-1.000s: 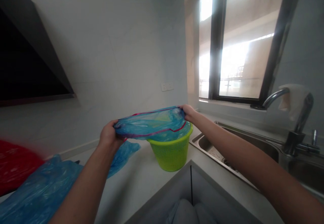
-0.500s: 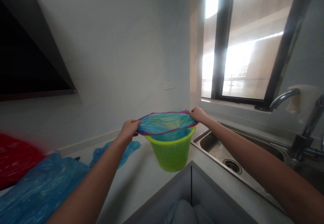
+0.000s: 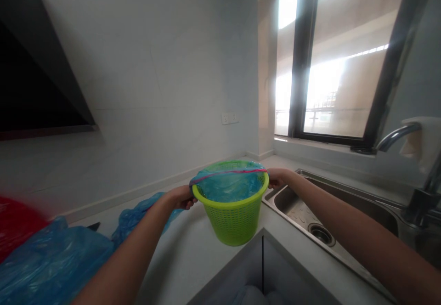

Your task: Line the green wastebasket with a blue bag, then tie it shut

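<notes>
One thin, translucent blue plastic bag (image 3: 230, 186) sits inside a lime-green basket (image 3: 234, 222), its film creased and glossy against the perforated wall. A pinkish-red band along the bag's hem runs across the round mouth from one side to the other. The basket is of moulded plastic, tapered toward its base, with a smooth rolled rim and rows of small openings; it stands upright on the pale, smooth countertop (image 3: 179, 259), near the front edge. At its front, the rim is uncovered.

The left hand (image 3: 181, 197) is at the basket's left side, fingers curled, grasping the bag's edge where it laps over the rim. The right hand (image 3: 278, 176) is at the opposite side, fingers bent at the rim beside the band's end; its exact hold on bag or rim cannot be told.

Beyond the left forearm lies a crumpled blue bag (image 3: 132, 217), loosely wrinkled. Nearer the left edge are a larger heap of shiny blue film (image 3: 58, 259) and a blurred red plastic item (image 3: 17, 222). On the right, a brushed-metal sink (image 3: 303, 208) is set into the counter, with a round drain (image 3: 321, 234) and a curved chrome faucet (image 3: 396, 135) draped with pale cloth (image 3: 422, 142).
</notes>
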### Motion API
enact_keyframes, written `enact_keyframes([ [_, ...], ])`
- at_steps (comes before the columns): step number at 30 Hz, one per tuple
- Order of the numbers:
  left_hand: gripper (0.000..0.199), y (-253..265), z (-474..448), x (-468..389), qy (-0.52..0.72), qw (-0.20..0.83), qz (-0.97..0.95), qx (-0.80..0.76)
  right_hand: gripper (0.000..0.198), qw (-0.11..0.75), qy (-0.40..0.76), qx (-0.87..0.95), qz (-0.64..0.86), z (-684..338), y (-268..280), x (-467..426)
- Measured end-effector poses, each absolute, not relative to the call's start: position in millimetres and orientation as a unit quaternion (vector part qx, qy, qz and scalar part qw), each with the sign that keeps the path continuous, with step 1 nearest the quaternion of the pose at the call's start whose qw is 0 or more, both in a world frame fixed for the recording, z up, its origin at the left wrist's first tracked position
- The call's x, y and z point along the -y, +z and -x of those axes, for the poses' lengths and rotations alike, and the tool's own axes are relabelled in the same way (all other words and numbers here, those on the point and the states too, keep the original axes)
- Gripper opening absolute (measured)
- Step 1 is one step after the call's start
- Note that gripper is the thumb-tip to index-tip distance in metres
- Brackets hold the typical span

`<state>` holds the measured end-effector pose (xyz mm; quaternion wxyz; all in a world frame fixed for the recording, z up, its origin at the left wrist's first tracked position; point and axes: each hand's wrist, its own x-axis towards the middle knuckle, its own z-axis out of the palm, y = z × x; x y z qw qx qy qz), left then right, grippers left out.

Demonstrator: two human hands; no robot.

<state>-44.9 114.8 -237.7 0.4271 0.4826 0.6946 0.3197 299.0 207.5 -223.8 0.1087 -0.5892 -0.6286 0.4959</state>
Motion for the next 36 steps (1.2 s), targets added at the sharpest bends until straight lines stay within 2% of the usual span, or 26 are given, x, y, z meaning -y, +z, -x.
enact_keyframes([
  [2,0.019,-238.5,49.4,-100.5,0.306,0.452,-0.489,-0.681,0.009,0.119,0.500,0.635,0.576,-308.7,-226.3,-196.3],
  [3,0.022,-237.1,51.1,-93.5,0.334,0.435,-0.495,-0.674,0.005,0.151,0.485,0.645,0.572,-313.7,-226.2,-189.6],
  [7,0.045,-228.7,51.5,-68.3,0.532,0.222,-0.535,-0.618,0.024,0.378,0.289,0.715,0.512,-328.3,-221.2,-158.2],
  [8,0.046,-227.8,49.6,-62.9,0.542,0.198,-0.558,-0.596,0.027,0.407,0.240,0.745,0.471,-329.8,-220.2,-150.0],
  [10,0.046,-228.3,43.1,-53.6,0.525,0.209,-0.612,-0.554,0.028,0.412,0.195,0.795,0.401,-329.6,-219.9,-134.8],
  [13,0.038,-232.3,28.0,-42.5,0.526,0.204,-0.635,-0.528,0.023,0.422,0.189,0.791,0.402,-323.5,-224.2,-117.1],
  [19,0.003,-242.1,-2.0,-19.9,0.549,-0.003,-0.591,-0.592,0.016,0.541,0.082,0.726,0.417,-307.0,-236.8,-94.6],
  [23,0.012,-258.1,-8.4,-10.5,0.568,-0.014,-0.585,-0.579,0.014,0.525,0.166,0.755,0.356,-308.0,-234.2,-86.7],
  [27,0.016,-274.8,-7.0,-4.6,0.557,0.019,-0.633,-0.537,0.014,0.445,0.260,0.800,0.306,-325.2,-219.5,-82.1],
  [29,0.014,-280.2,-7.1,-0.6,0.535,0.000,-0.658,-0.530,0.017,0.400,0.274,0.823,0.295,-335.5,-211.9,-78.5],
  [33,0.013,-287.3,-11.9,6.4,0.446,-0.079,-0.712,-0.536,0.017,0.328,0.239,0.865,0.297,-348.0,-205.7,-71.9],
  [36,0.016,-292.3,-17.4,8.2,0.377,-0.133,-0.739,-0.541,0.017,0.313,0.146,0.878,0.332,-348.9,-206.6,-69.2],
])
